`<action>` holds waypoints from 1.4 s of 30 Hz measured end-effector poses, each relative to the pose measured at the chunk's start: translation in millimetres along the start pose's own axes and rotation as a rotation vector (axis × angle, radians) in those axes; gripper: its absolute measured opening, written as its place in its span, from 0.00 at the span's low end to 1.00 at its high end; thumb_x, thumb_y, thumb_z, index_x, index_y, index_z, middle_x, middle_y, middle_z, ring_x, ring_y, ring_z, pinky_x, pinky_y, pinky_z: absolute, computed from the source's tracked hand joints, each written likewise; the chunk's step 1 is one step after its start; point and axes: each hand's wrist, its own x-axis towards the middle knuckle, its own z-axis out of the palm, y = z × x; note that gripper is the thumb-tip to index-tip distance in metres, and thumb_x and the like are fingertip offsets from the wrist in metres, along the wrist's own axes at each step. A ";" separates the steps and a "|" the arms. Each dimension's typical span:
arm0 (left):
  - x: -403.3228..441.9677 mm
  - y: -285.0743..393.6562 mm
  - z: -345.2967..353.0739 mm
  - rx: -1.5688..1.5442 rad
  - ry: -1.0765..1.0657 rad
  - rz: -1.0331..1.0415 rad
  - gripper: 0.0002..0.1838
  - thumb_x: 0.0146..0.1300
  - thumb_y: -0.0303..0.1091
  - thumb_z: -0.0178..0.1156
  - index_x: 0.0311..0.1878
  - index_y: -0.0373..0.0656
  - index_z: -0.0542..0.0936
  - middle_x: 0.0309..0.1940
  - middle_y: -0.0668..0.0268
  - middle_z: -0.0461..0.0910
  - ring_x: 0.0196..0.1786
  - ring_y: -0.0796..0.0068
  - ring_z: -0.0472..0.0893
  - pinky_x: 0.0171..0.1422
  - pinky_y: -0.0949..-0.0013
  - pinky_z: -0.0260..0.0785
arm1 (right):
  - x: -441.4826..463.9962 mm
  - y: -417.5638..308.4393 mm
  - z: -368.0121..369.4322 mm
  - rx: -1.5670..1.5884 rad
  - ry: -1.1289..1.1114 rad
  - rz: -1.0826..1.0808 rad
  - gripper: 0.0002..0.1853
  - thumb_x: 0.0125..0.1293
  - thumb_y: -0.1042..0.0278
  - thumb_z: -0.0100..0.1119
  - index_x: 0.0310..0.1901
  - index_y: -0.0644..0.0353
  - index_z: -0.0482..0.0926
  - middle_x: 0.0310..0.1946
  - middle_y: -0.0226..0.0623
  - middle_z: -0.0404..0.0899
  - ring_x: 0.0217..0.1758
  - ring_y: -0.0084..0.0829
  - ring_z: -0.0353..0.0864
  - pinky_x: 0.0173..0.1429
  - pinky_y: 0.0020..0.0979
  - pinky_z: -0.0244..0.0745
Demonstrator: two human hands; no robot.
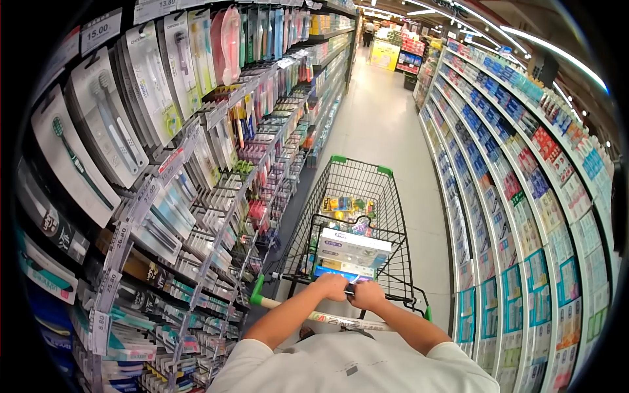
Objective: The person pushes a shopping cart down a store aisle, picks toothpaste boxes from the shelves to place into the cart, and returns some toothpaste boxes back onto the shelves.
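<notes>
I extend my left hand (331, 286) and right hand (368, 296) together, their grip unclear; boxes (354, 249) sit just beyond, toothbrushes (77, 160) hang leftward.

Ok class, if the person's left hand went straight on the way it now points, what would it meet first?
Probably the small dark object beside the fingers of the left hand, then the bare right hand just beyond, though depth is hard to judge.

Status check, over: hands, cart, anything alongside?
Left hand and right hand together at small dark item, identity unclear. Cart carrying boxes. Toothbrush display close on left, shelves on right.
</notes>
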 end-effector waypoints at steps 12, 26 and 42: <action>64.4 11.3 25.0 -0.588 0.541 0.399 0.22 0.52 0.41 0.62 0.48 0.40 0.78 0.42 0.55 0.81 0.45 0.56 0.80 0.53 0.60 0.71 | -2.7 -7.6 13.6 -0.105 0.219 -0.229 0.14 0.61 0.55 0.57 0.44 0.52 0.82 0.37 0.35 0.84 0.45 0.37 0.81 0.55 0.45 0.71; 87.4 -9.9 18.4 -0.673 0.204 0.189 0.12 0.52 0.35 0.58 0.34 0.39 0.85 0.31 0.56 0.84 0.35 0.62 0.83 0.44 0.63 0.73 | 7.0 3.5 4.5 0.126 0.257 -0.309 0.13 0.57 0.62 0.58 0.35 0.65 0.79 0.34 0.49 0.81 0.39 0.46 0.82 0.44 0.42 0.78; 117.7 -12.9 -9.6 -0.846 0.170 0.153 0.09 0.52 0.31 0.64 0.34 0.37 0.85 0.30 0.62 0.84 0.36 0.74 0.80 0.44 0.69 0.73 | 32.1 44.6 -13.8 0.172 0.295 -0.328 0.16 0.54 0.61 0.60 0.39 0.64 0.79 0.35 0.47 0.80 0.42 0.45 0.80 0.49 0.41 0.77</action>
